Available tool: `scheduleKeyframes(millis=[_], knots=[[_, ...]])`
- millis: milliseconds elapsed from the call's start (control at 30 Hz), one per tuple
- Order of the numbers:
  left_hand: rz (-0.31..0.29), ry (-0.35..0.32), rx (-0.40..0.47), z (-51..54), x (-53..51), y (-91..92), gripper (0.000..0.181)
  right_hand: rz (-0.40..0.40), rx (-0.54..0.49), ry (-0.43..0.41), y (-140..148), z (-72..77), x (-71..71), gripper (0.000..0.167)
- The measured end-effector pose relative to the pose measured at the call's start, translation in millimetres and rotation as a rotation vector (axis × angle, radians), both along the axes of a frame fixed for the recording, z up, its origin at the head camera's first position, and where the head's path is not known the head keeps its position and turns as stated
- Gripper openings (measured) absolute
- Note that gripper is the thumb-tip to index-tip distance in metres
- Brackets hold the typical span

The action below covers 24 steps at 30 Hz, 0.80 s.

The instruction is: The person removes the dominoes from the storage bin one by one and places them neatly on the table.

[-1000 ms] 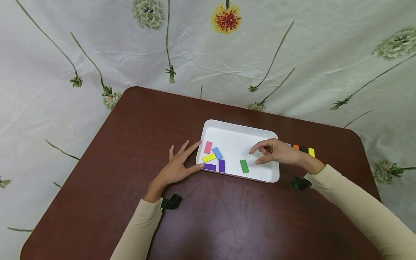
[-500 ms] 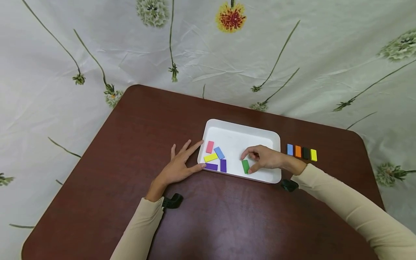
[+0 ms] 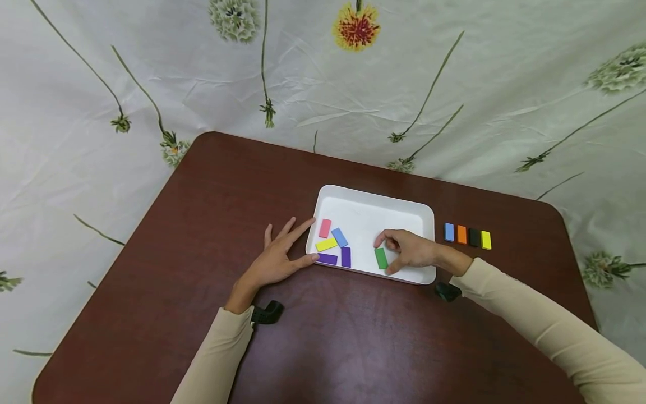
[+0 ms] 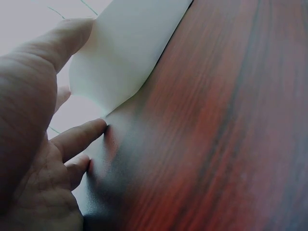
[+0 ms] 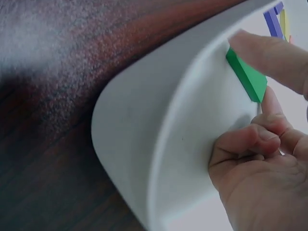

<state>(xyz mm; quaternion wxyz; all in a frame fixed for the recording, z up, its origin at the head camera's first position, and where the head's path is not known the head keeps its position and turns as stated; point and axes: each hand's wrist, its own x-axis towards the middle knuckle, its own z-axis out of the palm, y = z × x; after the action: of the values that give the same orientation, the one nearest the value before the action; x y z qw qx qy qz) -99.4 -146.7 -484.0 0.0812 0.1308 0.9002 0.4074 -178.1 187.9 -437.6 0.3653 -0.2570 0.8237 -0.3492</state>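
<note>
We see two hands, well apart from each other; the right hand (image 3: 411, 249) pinches the green block (image 3: 381, 258) by its two ends, thumb at the near end and forefinger at the far end, with the remaining fingers curled in. The green block is inside the white tray (image 3: 363, 216), right of the middle and close to the near wall; we cannot tell whether it is lifted off the tray floor.

The left hand (image 3: 275, 262) lies spread at the tray's left end, its thumb touching the near left corner and its forefinger the left wall; in the left wrist view we see other fingertips resting on the brown table (image 3: 212, 202).

In the left part of the tray we find a pink block (image 3: 325, 228), a blue block (image 3: 340, 237), a yellow block (image 3: 326, 244) and two purple blocks (image 3: 345, 257); the yellow lies just left of the blue, the purple pair nearest us.

Right of the tray, on the table, we see a row: a second blue block (image 3: 449, 232), an orange block (image 3: 461, 234), a black block (image 3: 474, 237) and a second yellow block (image 3: 485, 240); a flowered cloth (image 3: 166, 50) hangs beyond the far edge.
</note>
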Motion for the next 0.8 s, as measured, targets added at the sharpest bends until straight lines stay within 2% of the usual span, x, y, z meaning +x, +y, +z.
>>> scheduleKeyframes(millis=[400,800], knots=[[-0.001,0.004,0.007,3.3,1.1,0.7,0.082,-0.006,0.019,0.05,-0.5,1.1,2.1,0.048],[0.0,0.008,-0.004,-0.7,0.3,-0.1,0.082,-0.016,0.025,0.087,0.6,0.1,5.7,0.047]])
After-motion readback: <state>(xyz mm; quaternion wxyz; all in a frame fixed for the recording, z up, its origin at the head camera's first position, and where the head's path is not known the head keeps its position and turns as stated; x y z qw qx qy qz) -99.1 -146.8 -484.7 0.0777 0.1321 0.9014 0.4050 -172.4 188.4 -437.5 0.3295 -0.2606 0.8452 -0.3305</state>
